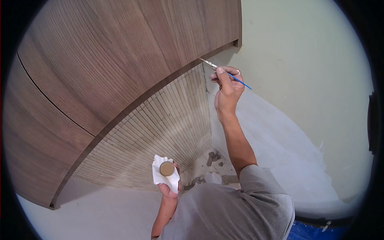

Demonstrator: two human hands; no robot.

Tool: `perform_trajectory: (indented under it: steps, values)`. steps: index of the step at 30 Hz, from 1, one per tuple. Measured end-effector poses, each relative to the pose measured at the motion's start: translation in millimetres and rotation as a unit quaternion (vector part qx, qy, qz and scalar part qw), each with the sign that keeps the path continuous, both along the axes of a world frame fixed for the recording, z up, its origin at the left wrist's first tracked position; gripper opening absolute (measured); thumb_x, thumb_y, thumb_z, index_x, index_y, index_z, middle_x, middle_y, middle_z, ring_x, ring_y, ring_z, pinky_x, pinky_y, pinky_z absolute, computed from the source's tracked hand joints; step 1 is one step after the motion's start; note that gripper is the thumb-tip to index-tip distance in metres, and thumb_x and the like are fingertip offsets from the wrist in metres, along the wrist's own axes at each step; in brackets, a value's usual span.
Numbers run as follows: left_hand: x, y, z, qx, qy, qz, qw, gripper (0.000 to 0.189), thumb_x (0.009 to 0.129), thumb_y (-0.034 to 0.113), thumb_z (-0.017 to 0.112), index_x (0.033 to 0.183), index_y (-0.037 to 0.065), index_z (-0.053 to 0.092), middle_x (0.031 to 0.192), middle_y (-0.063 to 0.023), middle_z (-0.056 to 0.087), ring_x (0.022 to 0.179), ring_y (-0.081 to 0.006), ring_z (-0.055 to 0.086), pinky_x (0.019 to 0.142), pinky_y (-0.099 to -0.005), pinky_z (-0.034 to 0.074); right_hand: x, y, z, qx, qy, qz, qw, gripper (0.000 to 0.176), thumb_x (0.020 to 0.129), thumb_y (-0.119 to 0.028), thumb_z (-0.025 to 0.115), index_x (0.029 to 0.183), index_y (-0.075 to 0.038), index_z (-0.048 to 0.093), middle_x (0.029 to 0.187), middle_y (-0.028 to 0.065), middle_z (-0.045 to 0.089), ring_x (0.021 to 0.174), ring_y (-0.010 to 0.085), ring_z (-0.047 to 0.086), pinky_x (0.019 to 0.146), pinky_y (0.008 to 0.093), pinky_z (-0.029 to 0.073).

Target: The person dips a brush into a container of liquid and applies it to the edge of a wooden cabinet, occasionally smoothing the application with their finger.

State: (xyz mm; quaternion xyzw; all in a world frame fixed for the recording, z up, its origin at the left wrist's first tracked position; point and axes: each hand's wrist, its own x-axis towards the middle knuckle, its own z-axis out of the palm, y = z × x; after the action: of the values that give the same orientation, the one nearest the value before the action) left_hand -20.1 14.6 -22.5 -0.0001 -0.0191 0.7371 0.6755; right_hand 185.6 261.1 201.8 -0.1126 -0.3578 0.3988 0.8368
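Observation:
My right hand (228,91) pinches a thin paintbrush (245,85) with a blue handle. The brush tip meets the lower edge of a brown wood-grain cabinet (132,44), or lies very close to it. Lower down, my left hand (169,190) is closed around a small round cup (167,168) of brown paint, with a crumpled white paper or cloth (159,179) wrapped about it. That wrap and the cup hide most of the left fingers.
Below the cabinet edge runs a surface of narrow beige strips (168,120). A pale wall (304,60) stands to the right. Grey debris (214,158) lies in the corner near my body, and blue sheeting (316,231) shows at the bottom right.

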Motion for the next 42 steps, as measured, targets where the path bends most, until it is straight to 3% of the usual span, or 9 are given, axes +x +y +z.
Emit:
perform_trajectory:
  steps: [8,14,20,23,32,42]
  values:
    - [0,2,0,-0.017,0.001,0.025,1.0,0.049,0.095,0.034,0.065,0.138,0.015,0.056,0.139,-0.0112,0.058,0.127,-0.0362,0.053,0.108,-0.0469,0.047,-4,1,1,-0.009,-0.007,-0.012,1.0,0.016,0.09,-0.011,0.071,0.098,0.001,0.063,0.087,0.0099,0.068,0.073,0.016,0.068,0.067,0.0284,0.053]
    - [4,3,7,0.008,0.011,0.025,1.0,0.051,0.093,0.034,0.068,0.139,0.016,0.054,0.138,-0.0104,0.058,0.126,-0.0365,0.053,0.106,-0.0466,0.049,-5,-3,0,0.005,-0.006,0.009,1.0,0.017,0.09,-0.01,0.071,0.098,0.001,0.062,0.087,0.0105,0.068,0.074,0.0162,0.067,0.067,0.0285,0.053]
    - [2,1,12,0.067,0.014,-0.048,0.997,0.052,0.092,0.033,0.069,0.139,0.015,0.054,0.137,-0.0107,0.059,0.126,-0.0347,0.054,0.108,-0.0453,0.048,-6,-2,2,-0.018,-0.004,-0.008,1.0,0.017,0.089,-0.01,0.072,0.098,0.0,0.062,0.088,0.0104,0.068,0.073,0.0166,0.067,0.068,0.0291,0.053]
    - [-1,4,-1,-0.019,0.015,0.048,0.999,0.052,0.093,0.033,0.068,0.139,0.014,0.054,0.137,-0.0122,0.058,0.126,-0.0358,0.053,0.104,-0.0479,0.051,-4,1,-2,-0.009,0.009,-0.006,1.0,0.017,0.09,-0.011,0.072,0.098,0.001,0.062,0.088,0.0108,0.069,0.073,0.0165,0.067,0.068,0.0287,0.053]
    - [8,1,21,0.044,-0.03,-0.032,0.998,0.051,0.095,0.036,0.065,0.14,0.014,0.054,0.137,-0.0124,0.058,0.125,-0.0395,0.054,0.103,-0.0501,0.051,-5,1,1,-0.009,0.007,-0.014,1.0,0.016,0.089,-0.009,0.071,0.098,0.001,0.062,0.087,0.0109,0.068,0.072,0.0161,0.067,0.067,0.0291,0.053]
    - [3,3,8,-0.007,0.008,0.031,0.999,0.049,0.094,0.031,0.066,0.139,0.014,0.054,0.138,-0.0129,0.058,0.125,-0.0359,0.056,0.108,-0.0471,0.048,-11,-4,0,0.008,-0.007,0.006,1.0,0.016,0.089,-0.008,0.071,0.098,0.002,0.062,0.088,0.0109,0.068,0.073,0.0166,0.067,0.068,0.0294,0.053]
